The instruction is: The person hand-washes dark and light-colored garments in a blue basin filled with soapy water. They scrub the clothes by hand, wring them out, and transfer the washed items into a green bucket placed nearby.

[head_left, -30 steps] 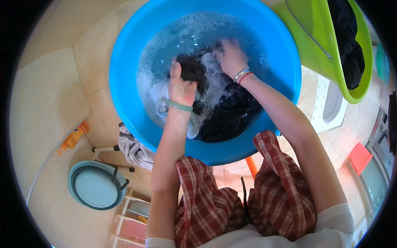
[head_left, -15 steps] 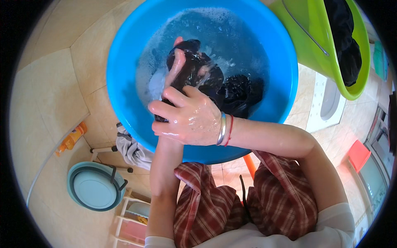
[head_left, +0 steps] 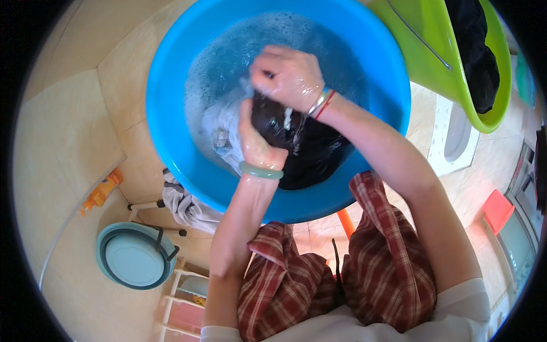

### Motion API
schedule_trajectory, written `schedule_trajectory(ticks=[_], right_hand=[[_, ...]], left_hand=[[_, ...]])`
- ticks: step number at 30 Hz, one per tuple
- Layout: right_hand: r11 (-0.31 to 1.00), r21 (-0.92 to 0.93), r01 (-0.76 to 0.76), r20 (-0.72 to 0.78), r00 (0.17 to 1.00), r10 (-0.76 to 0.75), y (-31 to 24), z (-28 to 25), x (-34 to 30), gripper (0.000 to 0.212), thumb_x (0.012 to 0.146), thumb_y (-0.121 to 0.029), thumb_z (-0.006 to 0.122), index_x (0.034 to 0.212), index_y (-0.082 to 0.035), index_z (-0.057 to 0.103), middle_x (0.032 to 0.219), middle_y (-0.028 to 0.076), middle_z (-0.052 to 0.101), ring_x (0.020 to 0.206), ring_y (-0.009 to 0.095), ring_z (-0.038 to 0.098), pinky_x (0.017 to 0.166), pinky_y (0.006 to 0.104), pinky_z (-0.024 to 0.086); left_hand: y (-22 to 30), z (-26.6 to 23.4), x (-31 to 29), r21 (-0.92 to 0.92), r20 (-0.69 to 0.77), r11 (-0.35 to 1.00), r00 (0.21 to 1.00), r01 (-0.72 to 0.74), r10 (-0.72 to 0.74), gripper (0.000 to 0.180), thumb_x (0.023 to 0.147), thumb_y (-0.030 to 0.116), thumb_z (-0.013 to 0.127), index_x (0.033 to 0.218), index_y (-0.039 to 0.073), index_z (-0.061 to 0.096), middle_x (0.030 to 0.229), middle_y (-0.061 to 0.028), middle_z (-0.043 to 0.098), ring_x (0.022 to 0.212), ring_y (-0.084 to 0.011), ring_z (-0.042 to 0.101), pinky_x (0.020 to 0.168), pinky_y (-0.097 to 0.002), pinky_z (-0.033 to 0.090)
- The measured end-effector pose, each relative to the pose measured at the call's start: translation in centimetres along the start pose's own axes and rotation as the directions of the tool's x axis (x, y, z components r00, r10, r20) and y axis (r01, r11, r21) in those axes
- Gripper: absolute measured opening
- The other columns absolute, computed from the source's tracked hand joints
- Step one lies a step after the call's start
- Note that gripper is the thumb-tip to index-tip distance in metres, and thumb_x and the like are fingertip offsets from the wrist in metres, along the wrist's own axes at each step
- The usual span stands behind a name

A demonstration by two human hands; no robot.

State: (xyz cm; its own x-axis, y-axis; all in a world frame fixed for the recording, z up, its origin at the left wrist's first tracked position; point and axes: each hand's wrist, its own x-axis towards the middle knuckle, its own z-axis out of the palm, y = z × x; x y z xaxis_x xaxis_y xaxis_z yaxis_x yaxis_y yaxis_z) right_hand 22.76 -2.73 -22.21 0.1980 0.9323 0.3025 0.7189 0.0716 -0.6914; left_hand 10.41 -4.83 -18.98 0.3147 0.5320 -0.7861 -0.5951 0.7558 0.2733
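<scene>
A wet black garment (head_left: 310,157) is bunched up in the soapy water of a large blue basin (head_left: 171,159). My right hand (head_left: 290,77), a silver bangle and red string at its wrist, is closed in a fist over the garment's upper end, slightly blurred. Just below it, my left hand (head_left: 259,145) grips the same dark cloth, its thumb upward along the near side and its other fingers hidden behind the fabric. A green bangle circles the left wrist. White cloth (head_left: 225,131) lies partly sunk in the suds left of my hands.
A lime green bucket (head_left: 421,62) holding dark clothes stands at the upper right, near a white squat toilet (head_left: 456,137). Grey cloth (head_left: 191,208) lies beside the basin at lower left. Farther left are a teal folding basin (head_left: 137,259), a rack (head_left: 171,308) and an orange bottle (head_left: 102,191).
My right hand has moved from near the left wrist up and away to the garment's far end. My left hand has come nearer to me, and the garment has shifted, uncovering more white cloth.
</scene>
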Motion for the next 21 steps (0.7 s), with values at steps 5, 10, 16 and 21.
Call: schedule_trajectory(ticks=[5,10,16,21], right_hand=[[0.859,-0.155,-0.487,0.178,0.842,0.509,3.5,-0.8,-0.9,0.038,0.095,-0.044,0.052,0.091,-0.010,0.068,0.093,0.012,0.068,0.086,0.036,0.065,0.076,0.0454,0.051],[0.861,-0.376,-0.344,-0.009,0.930,0.367,6.6,-2.5,-3.4,0.034,0.095,-0.045,0.056,0.103,-0.014,0.066,0.112,0.007,0.063,0.109,0.029,0.057,0.086,0.0465,0.047],[0.903,-0.395,0.171,0.278,0.959,-0.060,3.1,-3.6,-5.4,0.029,0.081,-0.031,0.073,0.104,-0.014,0.066,0.105,0.001,0.059,0.104,0.021,0.052,0.096,0.0435,0.034],[0.886,-0.458,0.073,0.322,0.943,0.089,5.2,-2.5,-6.5,0.028,0.082,-0.035,0.072,0.103,-0.018,0.067,0.102,0.000,0.059,0.105,0.021,0.053,0.091,0.0451,0.035]], left_hand=[[3.9,-1.3,0.8,0.080,0.120,0.993,0.988,0.084,-0.093,0.041,0.100,0.036,0.049,0.130,0.008,0.058,0.118,-0.0103,0.066,0.112,-0.0281,0.061,0.097,-0.0431,0.049],[8.1,-5.0,1.4,0.715,0.107,0.661,0.970,-0.228,0.220,0.048,0.094,0.014,0.065,0.138,0.007,0.049,0.119,-0.0124,0.062,0.109,-0.0227,0.061,0.092,-0.0324,0.051],[10.5,-6.5,1.1,0.907,0.354,0.150,0.906,-0.393,0.232,0.051,0.091,0.007,0.066,0.140,0.013,0.050,0.126,-0.0119,0.060,0.111,-0.0205,0.059,0.090,-0.0306,0.050],[11.6,-4.9,0.2,0.917,0.325,-0.359,0.850,-0.176,0.415,0.044,0.086,0.009,0.065,0.130,0.013,0.061,0.126,-0.0140,0.059,0.115,-0.0268,0.057,0.094,-0.0362,0.047]])
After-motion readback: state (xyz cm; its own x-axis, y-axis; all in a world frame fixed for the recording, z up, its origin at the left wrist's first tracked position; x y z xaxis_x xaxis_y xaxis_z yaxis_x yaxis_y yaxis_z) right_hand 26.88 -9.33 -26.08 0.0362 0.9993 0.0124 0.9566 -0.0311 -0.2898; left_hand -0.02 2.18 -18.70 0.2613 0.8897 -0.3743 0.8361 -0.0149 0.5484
